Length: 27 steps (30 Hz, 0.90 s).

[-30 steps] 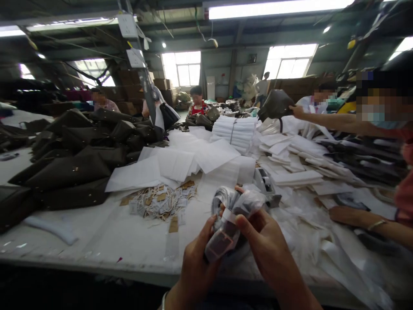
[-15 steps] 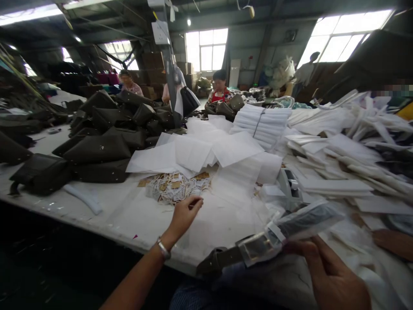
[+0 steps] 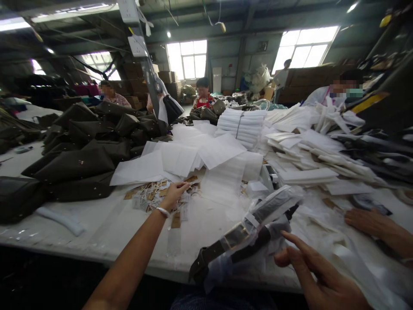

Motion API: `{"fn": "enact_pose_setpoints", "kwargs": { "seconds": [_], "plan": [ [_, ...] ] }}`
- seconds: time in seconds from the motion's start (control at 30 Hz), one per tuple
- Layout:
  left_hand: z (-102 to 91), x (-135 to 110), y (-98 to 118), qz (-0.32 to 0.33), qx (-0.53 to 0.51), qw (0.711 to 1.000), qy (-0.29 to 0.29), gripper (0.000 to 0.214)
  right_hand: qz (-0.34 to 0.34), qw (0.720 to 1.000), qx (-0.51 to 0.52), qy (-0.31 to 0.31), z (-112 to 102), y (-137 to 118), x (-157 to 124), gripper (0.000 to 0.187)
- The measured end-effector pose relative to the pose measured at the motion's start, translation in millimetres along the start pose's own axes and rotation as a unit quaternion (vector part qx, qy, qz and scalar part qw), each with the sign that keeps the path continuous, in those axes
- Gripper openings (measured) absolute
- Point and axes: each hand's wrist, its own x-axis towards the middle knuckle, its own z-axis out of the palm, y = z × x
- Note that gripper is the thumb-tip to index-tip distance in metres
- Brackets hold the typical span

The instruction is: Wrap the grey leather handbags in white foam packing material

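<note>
My left hand [image 3: 175, 194], a bracelet at its wrist, is over a tangled pile of hang tags [image 3: 151, 191] with white strings and brown cards. Its fingertips are pressed together at the pile; what they pinch, if anything, is hidden. A dark strap with a gold-coloured buckle [image 3: 237, 236], partly wrapped in clear plastic, lies on the front of the table. My right hand [image 3: 318, 275] is just right of this strap, thumb and index finger apart, with nothing between them.
White foam sheets [image 3: 180, 157] lie behind the tags. Dark bags [image 3: 77, 165] are heaped at left, a tied white stack [image 3: 240, 125] behind. A tape dispenser [image 3: 269, 175] stands right of centre. Another person's hand [image 3: 368, 221] rests at right; several people are beyond the table.
My left hand has moved forward onto the tags. My right hand has let go of the strap, which now rests on the table. The view has swung to the right.
</note>
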Motion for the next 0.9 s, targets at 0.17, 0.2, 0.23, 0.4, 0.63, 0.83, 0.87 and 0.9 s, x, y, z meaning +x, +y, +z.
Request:
{"fn": "enact_pose_setpoints", "kwargs": {
  "seconds": [0.17,0.2,0.23,0.4,0.63,0.83,0.87,0.9],
  "plan": [
    [-39.9,-6,62,0.058,-0.094,0.993,-0.044,0.053,-0.038,0.992,0.118,-0.002,8,-20,6,0.031],
    [-45.4,-8,76,0.067,-0.096,0.992,-0.055,0.052,-0.042,0.988,0.146,-0.003,10,-26,7,0.030],
    [-50.2,-11,91,0.075,-0.098,0.990,-0.064,0.050,-0.047,0.984,0.172,-0.005,12,-31,9,0.029],
    [-63.8,-31,159,0.138,-0.113,0.981,-0.077,0.044,-0.066,0.955,0.289,-0.016,23,-52,16,0.025],
    [-51.4,-77,229,0.248,-0.095,0.960,-0.088,0.034,-0.115,0.920,0.374,-0.003,33,-83,50,0.025],
    [-20.5,-113,265,0.277,-0.129,0.939,-0.157,0.029,-0.155,0.896,0.416,0.004,33,-104,71,0.047],
    [-15.3,-118,269,0.276,-0.135,0.936,-0.173,0.028,-0.150,0.896,0.417,-0.001,32,-106,71,0.050],
    [-10.4,-122,272,0.273,-0.143,0.933,-0.186,0.028,-0.146,0.895,0.422,-0.006,31,-107,70,0.049]
  ]
}}
